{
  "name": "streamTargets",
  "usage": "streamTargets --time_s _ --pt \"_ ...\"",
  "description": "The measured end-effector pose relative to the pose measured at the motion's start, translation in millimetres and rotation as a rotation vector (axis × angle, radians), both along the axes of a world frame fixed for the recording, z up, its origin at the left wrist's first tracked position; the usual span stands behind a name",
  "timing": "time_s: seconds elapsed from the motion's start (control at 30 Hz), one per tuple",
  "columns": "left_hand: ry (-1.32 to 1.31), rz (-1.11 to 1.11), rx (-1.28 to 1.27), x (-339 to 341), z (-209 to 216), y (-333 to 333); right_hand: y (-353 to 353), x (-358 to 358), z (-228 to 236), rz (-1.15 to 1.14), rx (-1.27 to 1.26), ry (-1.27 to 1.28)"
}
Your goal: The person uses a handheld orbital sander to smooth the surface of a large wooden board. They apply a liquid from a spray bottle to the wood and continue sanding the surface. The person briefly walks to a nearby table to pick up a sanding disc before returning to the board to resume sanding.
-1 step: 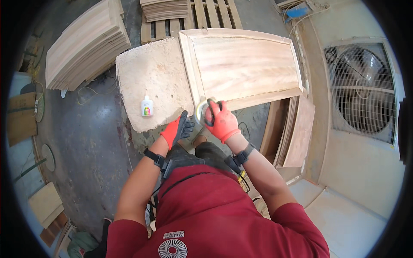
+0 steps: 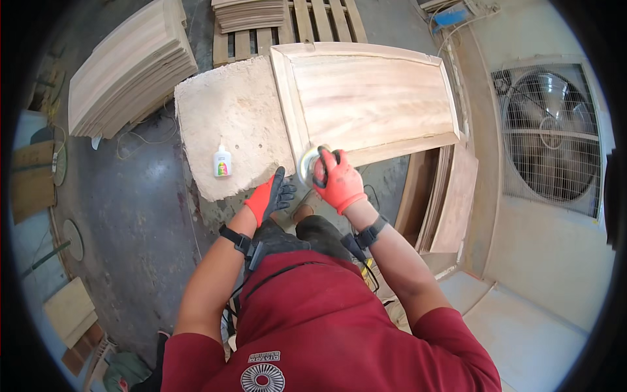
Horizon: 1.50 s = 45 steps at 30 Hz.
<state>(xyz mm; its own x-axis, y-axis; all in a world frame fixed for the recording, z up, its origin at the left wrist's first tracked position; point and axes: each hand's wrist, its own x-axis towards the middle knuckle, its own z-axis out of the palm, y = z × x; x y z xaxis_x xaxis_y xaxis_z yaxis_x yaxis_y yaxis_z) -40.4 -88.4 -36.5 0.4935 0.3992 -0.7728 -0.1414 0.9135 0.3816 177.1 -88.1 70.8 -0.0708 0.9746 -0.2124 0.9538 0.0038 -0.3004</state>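
Observation:
My right hand (image 2: 342,183), in a red glove with dark fingertips, is closed around a round hand-held sander (image 2: 306,167). The sander's disc is tilted at the near left corner of a framed wooden panel (image 2: 375,98); I cannot tell whether it touches the wood. My left hand (image 2: 269,196), gloved in red and dark grey, is open and holds nothing. Its fingers extend beside the near edge of a rough, dusty work surface (image 2: 235,108), left of the sander. A small white squeeze bottle (image 2: 222,162) with a colourful label is on that surface.
A tall stack of curved wooden panels (image 2: 130,72) stands at the far left. More boards (image 2: 251,16) lie on a slatted pallet (image 2: 320,23) beyond the work surface. Boards (image 2: 450,202) lean below the panel at right, near a large caged fan (image 2: 550,137).
My right hand and the sander have shifted very slightly to the right, and the disc's tilt looks a little different. My left hand stays in place.

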Motion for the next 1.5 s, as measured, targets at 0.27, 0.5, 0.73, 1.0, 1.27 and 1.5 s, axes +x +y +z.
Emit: streamTargets --time_s 0.27,0.5,0.73,1.0,1.27,1.5 --pt "-0.201 0.069 -0.036 24 -10 4 1 2 -1 0.105 0.013 -0.02" --pt "-0.092 0.053 -0.062 15 -14 5 18 8 1 -0.05 0.019 -0.022" --pt "-0.136 0.087 -0.04 15 -23 4 2 0 -11 0.139 0.025 -0.038" --pt "-0.153 0.047 0.016 10 -24 3 31 26 3 0.069 -0.019 -0.041" --pt "-0.116 0.045 -0.033 18 -6 13 66 13 -4 0.125 0.024 -0.011" --pt "0.044 0.085 -0.05 31 1 14 133 8 -12 0.218 0.103 0.0"
